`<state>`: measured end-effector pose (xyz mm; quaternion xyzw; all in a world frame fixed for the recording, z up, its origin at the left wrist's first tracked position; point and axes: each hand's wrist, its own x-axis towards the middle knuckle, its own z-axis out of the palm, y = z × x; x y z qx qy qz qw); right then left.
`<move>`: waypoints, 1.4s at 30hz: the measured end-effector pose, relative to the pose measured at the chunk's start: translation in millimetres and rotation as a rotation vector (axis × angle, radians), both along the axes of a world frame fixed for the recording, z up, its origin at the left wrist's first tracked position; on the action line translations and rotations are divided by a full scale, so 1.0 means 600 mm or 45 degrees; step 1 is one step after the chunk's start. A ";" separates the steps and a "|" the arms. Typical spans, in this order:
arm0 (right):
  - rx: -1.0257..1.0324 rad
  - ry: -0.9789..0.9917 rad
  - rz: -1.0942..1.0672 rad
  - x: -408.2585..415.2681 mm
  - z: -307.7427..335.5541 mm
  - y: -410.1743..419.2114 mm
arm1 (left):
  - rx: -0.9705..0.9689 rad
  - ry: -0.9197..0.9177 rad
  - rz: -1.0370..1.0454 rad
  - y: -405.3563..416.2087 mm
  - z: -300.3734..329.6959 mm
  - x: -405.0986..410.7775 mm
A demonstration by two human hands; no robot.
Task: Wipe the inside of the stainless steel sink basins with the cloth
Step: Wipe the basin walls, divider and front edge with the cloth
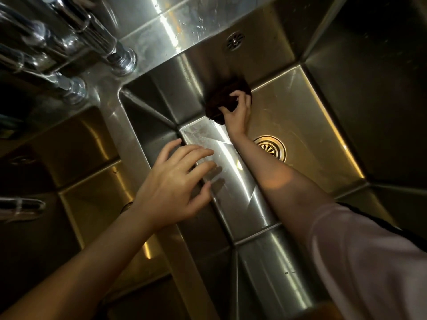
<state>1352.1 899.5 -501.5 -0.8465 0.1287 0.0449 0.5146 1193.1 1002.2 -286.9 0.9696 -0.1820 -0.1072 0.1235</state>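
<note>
Your right hand (238,112) has its grip clenched on a dark brown cloth (225,98), fingers curled over the bunched fabric and pressing it where the far wall of the right basin (312,125) meets the basin floor. The cloth sits beyond the round drain strainer (271,148), on the far side of it from you, and well below the small perforated overflow plate (235,41) set in the far wall. Your right forearm runs back from the cloth past the strainer's left edge, covering part of it, and ends in a pale pink sleeve (369,262) at the lower right.

Your left hand (178,181) has its grip released and grasps nothing: the fingers are spread and slightly bent, reaching over the steel divider (138,158) between the two basins toward the left wall of the right basin. Whether the fingertips actually touch the steel you cannot tell; their shadows fall on the basin floor just beside them.

The left basin (92,204) lies on the other side of the divider from the strainer, lit warm yellow and mostly in shadow. Chrome tap fittings (120,58) stand on the sink's rear deck at the far end of the divider, up and left of the cloth. Streaks and small water marks show on the floor of the right basin, left of the strainer.
</note>
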 end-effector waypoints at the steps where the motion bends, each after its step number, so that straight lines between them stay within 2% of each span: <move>1: 0.009 -0.004 -0.019 -0.001 0.002 0.002 | -0.001 -0.004 0.001 0.000 0.000 0.000; 6: 0.152 -0.107 -0.132 -0.011 0.055 0.015 | 0.005 0.016 0.017 0.000 0.001 0.000; 11: 0.309 -0.355 -0.185 -0.015 0.158 0.023 | 0.012 0.037 0.033 -0.001 0.004 -0.001; 18: 0.414 -0.590 -0.159 0.007 0.234 0.000 | 0.021 0.050 0.027 -0.005 0.011 0.000; 22: 0.363 -0.522 -0.091 0.016 0.196 -0.008 | 0.021 0.049 0.012 -0.006 0.008 -0.001; 28: 0.177 -0.179 0.057 0.036 0.083 -0.025 | 0.042 0.040 0.008 -0.003 0.005 0.001; 33: 0.025 -0.042 0.075 0.050 0.013 -0.051 | 0.035 -0.003 0.003 -0.002 0.000 -0.001; 37: 0.021 -0.003 -0.003 0.050 0.006 -0.053 | 0.044 -0.002 0.011 -0.003 0.002 0.000; 42: 0.134 -0.111 -0.131 0.046 0.061 -0.058 | 0.060 0.021 0.043 -0.003 0.003 -0.002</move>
